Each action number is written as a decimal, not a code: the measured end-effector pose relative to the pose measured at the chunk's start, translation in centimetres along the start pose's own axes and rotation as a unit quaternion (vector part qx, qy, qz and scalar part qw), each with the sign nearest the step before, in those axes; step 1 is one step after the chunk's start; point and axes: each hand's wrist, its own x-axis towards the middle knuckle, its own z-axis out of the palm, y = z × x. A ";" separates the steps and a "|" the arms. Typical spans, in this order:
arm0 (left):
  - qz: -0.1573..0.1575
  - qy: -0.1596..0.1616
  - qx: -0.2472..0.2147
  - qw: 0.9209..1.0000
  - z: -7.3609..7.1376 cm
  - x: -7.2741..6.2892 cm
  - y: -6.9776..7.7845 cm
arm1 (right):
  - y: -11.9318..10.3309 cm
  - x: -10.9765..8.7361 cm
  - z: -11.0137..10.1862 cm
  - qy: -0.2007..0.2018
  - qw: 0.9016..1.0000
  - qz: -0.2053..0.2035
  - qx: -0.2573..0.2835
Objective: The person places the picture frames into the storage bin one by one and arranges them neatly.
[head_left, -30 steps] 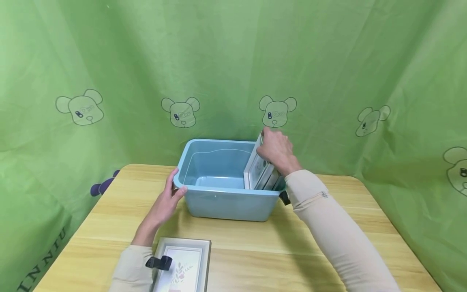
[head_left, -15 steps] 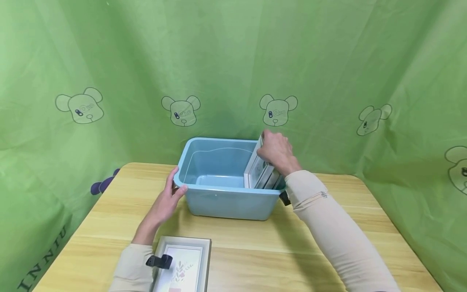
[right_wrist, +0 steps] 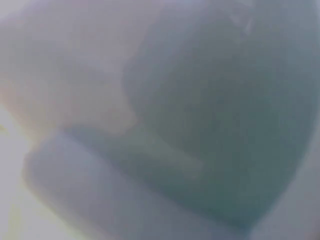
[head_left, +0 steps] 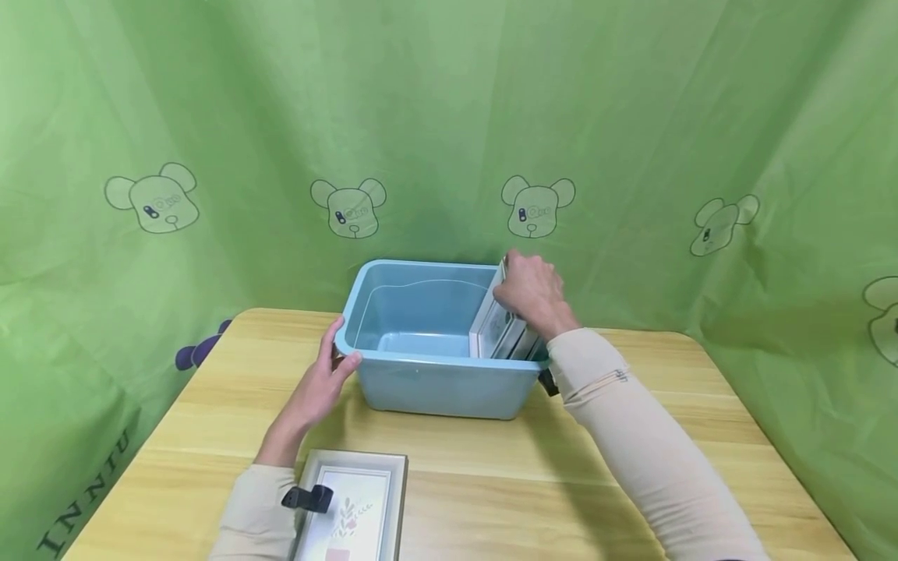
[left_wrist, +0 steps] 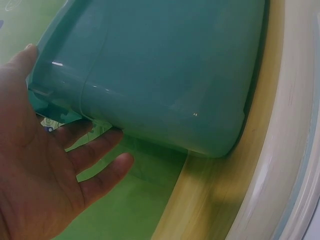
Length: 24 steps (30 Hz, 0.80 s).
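A light-blue plastic tub point(head_left: 435, 389) stands on the table. At its left corner my left hand point(head_left: 319, 389) holds the rim, thumb and index finger on the edge; in the left wrist view the other fingers of the left hand point(left_wrist: 75, 165) extend along the outer wall. My right hand point(head_left: 533, 288) grips the top edge of a white picture frame point(head_left: 487, 319), which leans inside the tub's right end. Several more frames point(head_left: 519, 343) lean behind it, partly hidden by the hand and wrist. The right wrist view is blurred, with greenish and pale shapes.
Another picture frame point(head_left: 358, 499) with a plant print lies flat near the table's front, partly under the left forearm. The wooden table point(head_left: 617, 483) backs onto a green curtain point(head_left: 435, 117) with bear prints. A purple object point(head_left: 199, 352) shows beyond the table's left edge.
Both hands, the tub and the frames keep nearly the same positions. The head view has shifted slightly, so the tub and table appear a little higher.
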 end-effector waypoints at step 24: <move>0.003 -0.001 -0.003 1.000 0.1 -0.1 0.1 | -0.4 -0.4 0.9 0.007 0.998 0.022 -0.061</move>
